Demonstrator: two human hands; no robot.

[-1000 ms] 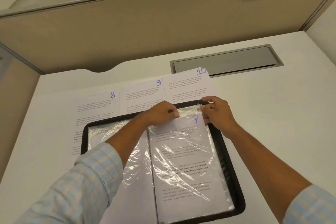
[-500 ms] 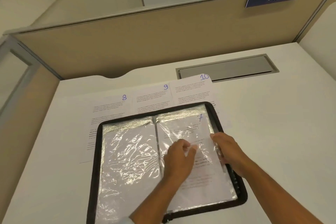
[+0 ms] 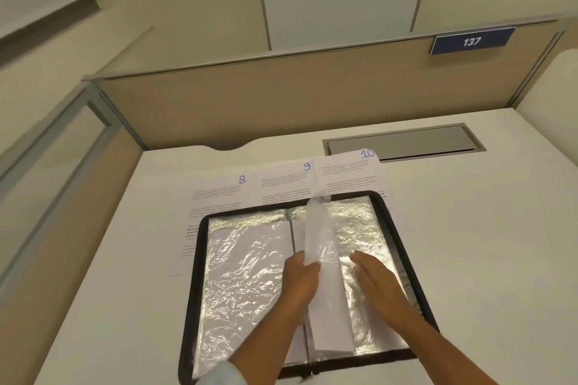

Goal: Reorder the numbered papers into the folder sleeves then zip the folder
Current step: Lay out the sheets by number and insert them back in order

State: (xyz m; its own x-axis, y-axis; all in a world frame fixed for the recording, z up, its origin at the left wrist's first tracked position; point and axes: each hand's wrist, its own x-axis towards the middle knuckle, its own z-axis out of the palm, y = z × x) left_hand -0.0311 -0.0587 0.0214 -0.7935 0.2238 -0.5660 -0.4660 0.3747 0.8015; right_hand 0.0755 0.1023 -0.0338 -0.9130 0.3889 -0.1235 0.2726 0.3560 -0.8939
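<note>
Smooth white desk top (image 3: 469, 244), matt, with a shallow scoop cut into its far edge at 11 o'clock. Behind it at 12 o'clock, a beige fabric-faced partition (image 3: 312, 97) capped in grey metal, bearing at 1 o'clock a dark blue plate (image 3: 471, 41) numbered 137 in white. Pale wall panels above, grey framing with glazing at 9 o'clock. Sunk into the desk at 1 o'clock, a long grey metal hatch (image 3: 403, 142).

At 6 o'clock of the desk, lying open and flat, a black zip folder (image 3: 195, 291) with rounded corners, filled with crinkled, glossy clear sleeves. Tucked under its far edge from 11 to 12 o'clock, three white printed sheets with blue handwritten numbers: 8 (image 3: 219, 194), 9 (image 3: 287, 181) and 10 (image 3: 347, 169), the last overlapping the hatch's near rim.

Tilted up over the spine between the two stacks, one sleeve (image 3: 322, 247) with a white sheet inside. Curled round its edge and gripping it, the left hand (image 3: 298, 284). At 3 o'clock of that sleeve, the right hand (image 3: 378, 281), fingers straight, flat on the right-hand stack, holding nothing. At 6 o'clock, a pale blue cuff (image 3: 219, 373), blurred.
</note>
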